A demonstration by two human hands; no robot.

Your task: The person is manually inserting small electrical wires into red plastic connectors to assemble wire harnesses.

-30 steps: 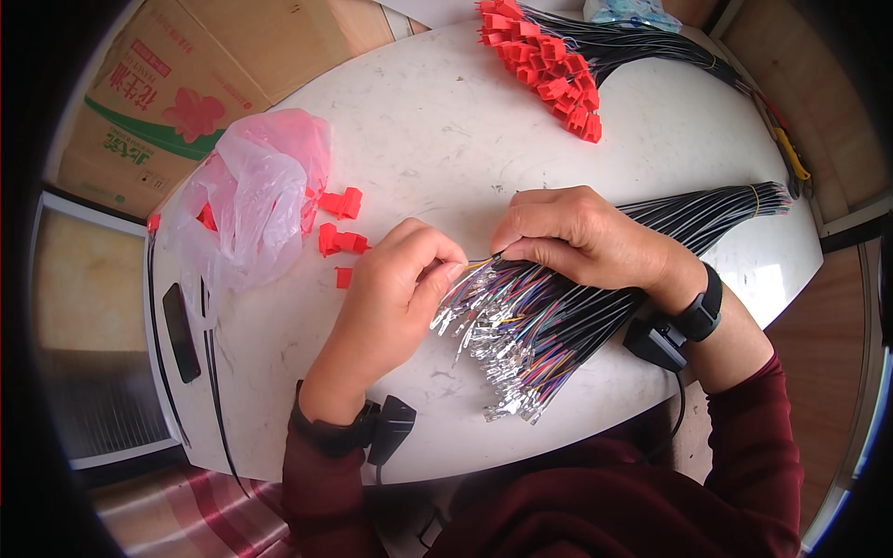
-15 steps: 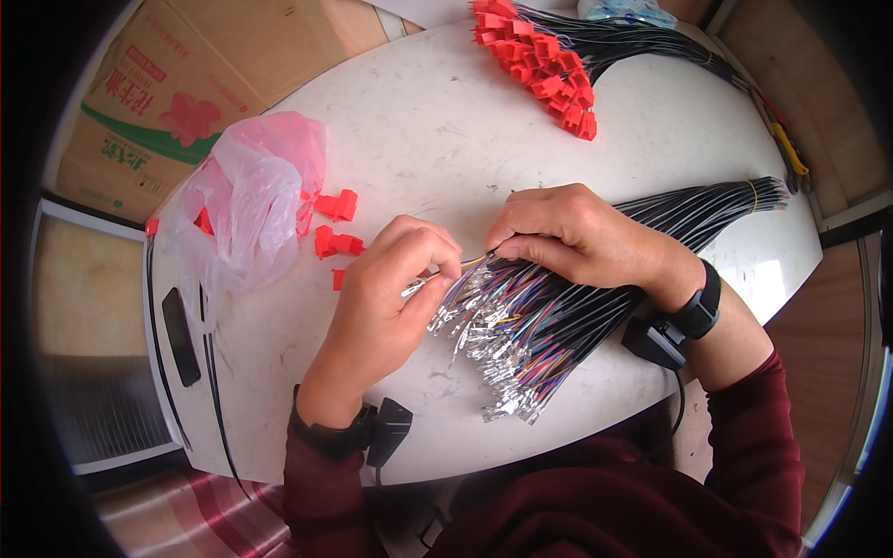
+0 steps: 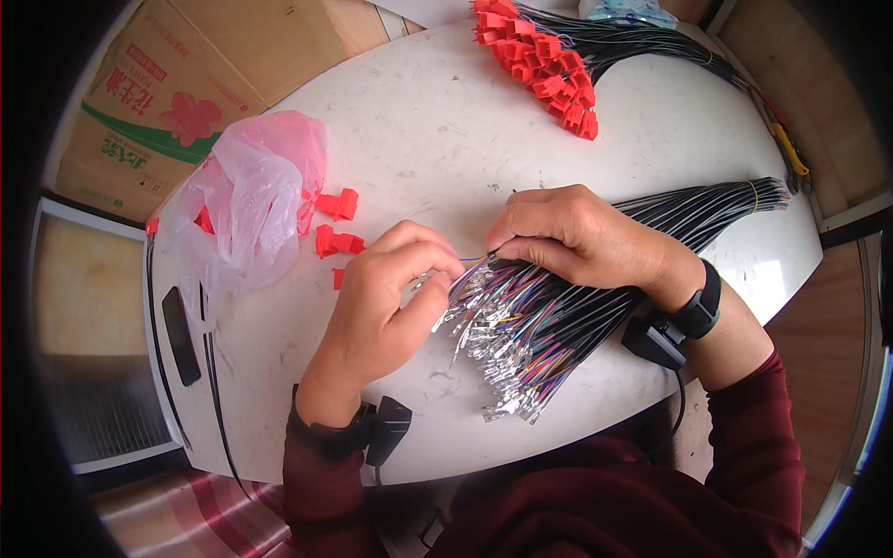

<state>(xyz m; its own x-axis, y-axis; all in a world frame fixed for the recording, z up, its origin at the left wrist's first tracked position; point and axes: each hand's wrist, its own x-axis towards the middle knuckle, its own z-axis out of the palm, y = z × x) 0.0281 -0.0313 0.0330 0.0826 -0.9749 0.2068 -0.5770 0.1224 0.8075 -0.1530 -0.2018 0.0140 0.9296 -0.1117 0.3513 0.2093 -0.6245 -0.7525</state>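
Sorting out 1 thin wire (image 3: 473, 259) from the bundle of coloured wires (image 3: 549, 325) lying mid-worktop (image 3: 437, 121): left hand (image 3: 386, 312) with fingers pinched narrow on its metal terminal end, right hand (image 3: 581, 237) curled, pressing the bundle down and pinching the same strand. Next, judging by this, calls for drawing that strand clear without snagging neighbours, then reaching toward the loose red connectors (image 3: 337, 228) beside the pink bag (image 3: 246, 200). Against 1 second ago: little changed, left fingers shifted slightly rightward toward the bundle.
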